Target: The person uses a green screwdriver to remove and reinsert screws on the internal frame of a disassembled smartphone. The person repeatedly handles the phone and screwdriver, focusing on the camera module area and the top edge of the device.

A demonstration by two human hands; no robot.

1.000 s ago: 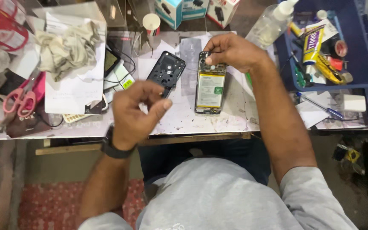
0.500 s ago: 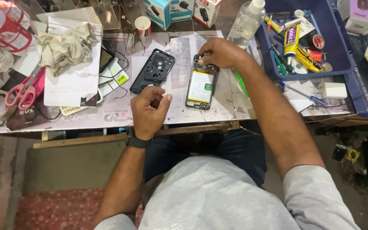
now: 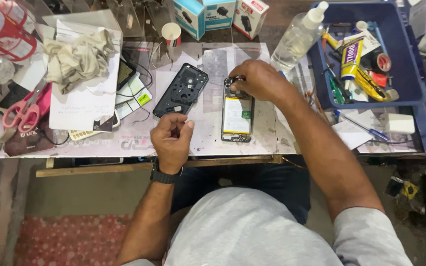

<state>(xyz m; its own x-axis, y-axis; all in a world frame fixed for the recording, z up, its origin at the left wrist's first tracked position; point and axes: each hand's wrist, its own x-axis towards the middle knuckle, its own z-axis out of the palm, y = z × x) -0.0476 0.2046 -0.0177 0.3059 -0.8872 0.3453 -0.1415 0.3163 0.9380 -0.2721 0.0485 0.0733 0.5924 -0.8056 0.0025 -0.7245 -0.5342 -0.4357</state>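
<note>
An opened phone (image 3: pixel 237 117) with its battery and boards exposed lies on the paper-covered bench. My right hand (image 3: pixel 257 81) rests on the phone's top end, fingers curled over it. A black back cover (image 3: pixel 180 90) lies inner side up to the left of the phone. My left hand (image 3: pixel 171 140) hovers just below that cover with fingers curled in; whether something small is pinched in it cannot be seen. A dark watch sits on that wrist.
A blue tray (image 3: pixel 410 74) with glue tubes, tape and tools stands at right, a clear squeeze bottle (image 3: pixel 298 37) beside it. At left lie pink scissors (image 3: pixel 23 111), a crumpled cloth (image 3: pixel 77 56), papers and plastic bottles (image 3: pixel 1 29). Small boxes (image 3: pixel 223 15) line the back.
My left hand has dropped a little toward the bench edge and curled tighter. My right hand stays on the phone's top end. The camera view has shifted.
</note>
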